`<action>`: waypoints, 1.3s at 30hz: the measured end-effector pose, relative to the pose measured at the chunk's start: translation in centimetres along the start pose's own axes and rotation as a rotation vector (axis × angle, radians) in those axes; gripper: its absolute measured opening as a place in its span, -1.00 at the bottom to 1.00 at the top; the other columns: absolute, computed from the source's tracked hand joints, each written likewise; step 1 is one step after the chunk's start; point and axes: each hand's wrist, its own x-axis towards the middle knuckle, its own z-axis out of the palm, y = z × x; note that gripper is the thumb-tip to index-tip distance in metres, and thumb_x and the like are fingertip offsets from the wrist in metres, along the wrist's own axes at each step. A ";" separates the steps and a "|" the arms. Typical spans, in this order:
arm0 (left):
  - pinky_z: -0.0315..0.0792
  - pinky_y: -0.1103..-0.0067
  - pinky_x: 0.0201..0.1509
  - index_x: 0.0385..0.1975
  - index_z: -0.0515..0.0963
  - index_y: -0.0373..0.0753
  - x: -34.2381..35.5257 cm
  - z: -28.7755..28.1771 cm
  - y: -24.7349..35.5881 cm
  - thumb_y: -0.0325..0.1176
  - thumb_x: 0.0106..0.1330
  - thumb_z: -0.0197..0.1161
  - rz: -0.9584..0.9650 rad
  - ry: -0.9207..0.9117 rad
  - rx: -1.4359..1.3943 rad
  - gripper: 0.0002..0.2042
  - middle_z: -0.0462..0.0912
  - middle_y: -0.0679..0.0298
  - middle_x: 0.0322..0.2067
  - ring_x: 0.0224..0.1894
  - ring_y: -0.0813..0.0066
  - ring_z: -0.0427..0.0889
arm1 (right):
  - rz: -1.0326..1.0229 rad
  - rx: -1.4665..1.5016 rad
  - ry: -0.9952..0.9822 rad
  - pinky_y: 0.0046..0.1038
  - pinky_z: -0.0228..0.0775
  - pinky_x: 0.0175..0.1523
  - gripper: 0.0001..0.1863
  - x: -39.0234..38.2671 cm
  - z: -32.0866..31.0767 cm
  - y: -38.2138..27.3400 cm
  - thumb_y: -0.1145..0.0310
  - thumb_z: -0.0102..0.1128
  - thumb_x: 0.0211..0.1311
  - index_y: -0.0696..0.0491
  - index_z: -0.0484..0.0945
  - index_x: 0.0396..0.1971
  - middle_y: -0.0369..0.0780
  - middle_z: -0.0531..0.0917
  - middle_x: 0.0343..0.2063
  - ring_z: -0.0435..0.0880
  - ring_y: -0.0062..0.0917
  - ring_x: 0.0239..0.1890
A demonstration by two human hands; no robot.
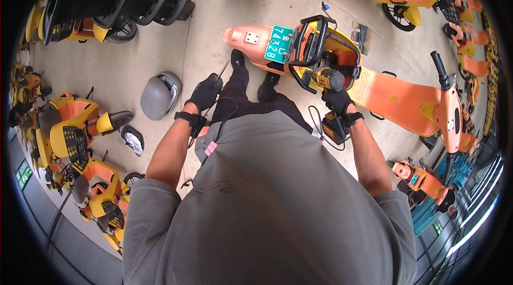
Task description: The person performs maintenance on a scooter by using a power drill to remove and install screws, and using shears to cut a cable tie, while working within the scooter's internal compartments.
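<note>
Seat already off the orange electric scooter point(374, 90); black-gloved left hand point(204, 92) grips a thin dark screwdriver point(222, 69), right hand point(337, 100) clasps its yellow battery block point(327, 78).

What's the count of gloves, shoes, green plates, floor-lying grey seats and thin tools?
Black gloves, left hand, right hand: 2
Black shoes: 2
Green rectangular number plate: 1
Grey padded seat on floor: 1
Thin dark tool, left hand: 1
Total: 7
</note>
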 end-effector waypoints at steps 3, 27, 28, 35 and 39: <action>0.37 0.27 -0.21 -0.29 0.36 -0.19 -0.3 0.1 2.7 -0.20 0.26 -0.03 0.040 -0.083 0.061 -0.80 0.55 -0.04 -0.38 -0.28 -0.03 0.53 | -0.036 0.038 -0.001 -0.56 0.28 -0.57 -0.83 -0.3 0.2 0.4 0.46 0.15 -0.10 0.15 0.45 -0.44 -0.31 0.48 -0.66 0.44 -0.63 -0.66; 0.40 0.26 -0.22 -0.06 0.35 -0.18 9.3 21.1 17.7 -0.37 0.09 0.10 0.496 0.068 0.510 -0.64 0.40 -0.01 -0.24 -0.27 0.00 0.49 | -0.152 0.573 0.087 -0.58 0.35 -0.32 -0.72 -7.4 2.9 13.8 0.56 0.22 -0.04 0.03 0.46 -0.27 -0.40 0.48 -0.44 0.46 -0.67 -0.39; 0.42 0.28 -0.24 -0.15 0.41 -0.16 10.4 21.8 17.7 -0.37 0.09 0.11 0.627 0.199 0.566 -0.72 0.38 0.03 -0.20 -0.24 0.03 0.50 | -0.143 0.585 0.128 -0.58 0.35 -0.31 -0.72 -7.6 3.4 14.3 0.56 0.23 -0.04 0.04 0.46 -0.26 -0.39 0.48 -0.43 0.46 -0.66 -0.38; 0.46 0.32 -0.20 -0.29 0.50 -0.19 12.3 23.6 18.5 -0.41 0.14 0.04 0.412 0.030 0.899 -0.83 0.46 0.06 -0.26 -0.19 0.11 0.54 | -0.134 0.633 0.194 -0.54 0.37 -0.23 -0.69 -9.2 5.8 18.1 0.56 0.22 -0.04 0.08 0.44 -0.23 -0.34 0.49 -0.36 0.47 -0.61 -0.31; 0.45 0.30 -0.30 -0.35 0.51 -0.17 14.1 24.5 16.7 -0.41 0.07 0.08 0.384 0.094 0.921 -0.85 0.49 0.14 -0.34 -0.29 0.18 0.57 | -0.193 0.557 0.279 -0.50 0.35 -0.02 -0.51 -8.8 7.6 21.6 0.58 0.23 -0.08 0.10 0.35 -0.06 -0.26 0.47 -0.17 0.46 -0.52 -0.11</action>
